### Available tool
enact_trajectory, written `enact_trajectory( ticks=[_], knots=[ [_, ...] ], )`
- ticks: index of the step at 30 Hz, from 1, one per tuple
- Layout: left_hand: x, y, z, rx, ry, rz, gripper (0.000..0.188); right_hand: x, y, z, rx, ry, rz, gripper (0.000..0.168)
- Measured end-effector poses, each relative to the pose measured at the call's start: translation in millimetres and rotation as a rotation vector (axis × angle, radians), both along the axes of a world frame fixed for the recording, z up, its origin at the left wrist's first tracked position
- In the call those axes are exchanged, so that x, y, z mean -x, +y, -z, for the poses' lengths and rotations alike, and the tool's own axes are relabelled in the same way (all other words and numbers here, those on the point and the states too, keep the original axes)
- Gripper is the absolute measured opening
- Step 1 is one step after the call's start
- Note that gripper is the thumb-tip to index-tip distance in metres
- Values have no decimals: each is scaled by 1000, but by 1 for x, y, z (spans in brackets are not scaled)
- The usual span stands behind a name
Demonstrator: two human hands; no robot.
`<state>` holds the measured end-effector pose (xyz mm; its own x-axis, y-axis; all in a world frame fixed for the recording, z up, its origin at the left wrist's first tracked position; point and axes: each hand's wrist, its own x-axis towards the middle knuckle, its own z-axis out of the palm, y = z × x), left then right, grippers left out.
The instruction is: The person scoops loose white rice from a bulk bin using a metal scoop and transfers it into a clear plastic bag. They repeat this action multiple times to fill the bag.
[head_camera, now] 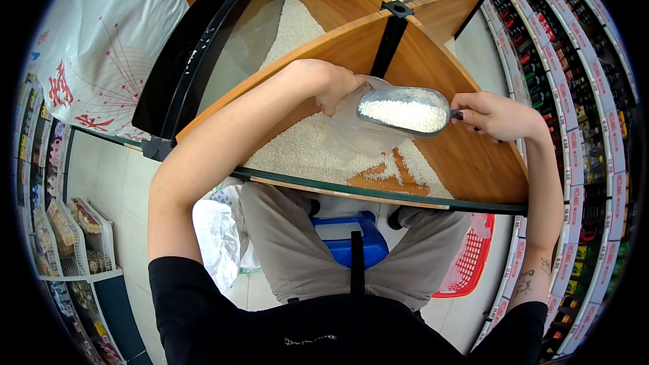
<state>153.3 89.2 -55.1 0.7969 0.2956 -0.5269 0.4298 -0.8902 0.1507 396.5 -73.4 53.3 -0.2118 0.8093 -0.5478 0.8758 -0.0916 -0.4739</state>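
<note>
My right hand [489, 115] grips the dark handle of a metal scoop [443, 92], which is heaped with white rice [403, 110]. Beneath and left of the scoop hangs a thin clear plastic bag [347, 132], its top edge pinched in the fingers of my left hand [342, 86]. The scoop lies over the bag's upper part; whether its tip is inside the mouth I cannot tell. Both hands are above a wooden bin compartment [476, 162] with loose rice [289, 149] spread over its floor, where some bare wood shows near the front.
Wooden dividers [436, 56] meet at a black post [389, 45]. A large white printed sack [116, 35] stands at upper left. Below the bin's dark front rim [385, 194] are a blue plastic stool [372, 243] and a red basket [471, 263]. Stocked shelves [575, 162] line the right.
</note>
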Motion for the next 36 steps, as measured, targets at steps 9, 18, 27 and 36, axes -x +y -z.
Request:
enact_trajectory(
  ticks=[9,18,27,36],
  knots=[
    [-4,-9,-18,73,150,-111,96,10,-4,26,-349,-321,-104,18],
    [-2,-10,-20,89,108,-114,92,25,-11,23,-598,-381,-80,15],
    [2,-1,-2,-19,-13,-1,63,28,-8,6,-589,-278,-242,17],
    [1,-1,-5,3,-17,4,69,34,-8,88,-149,-506,-454,28]
  ],
)
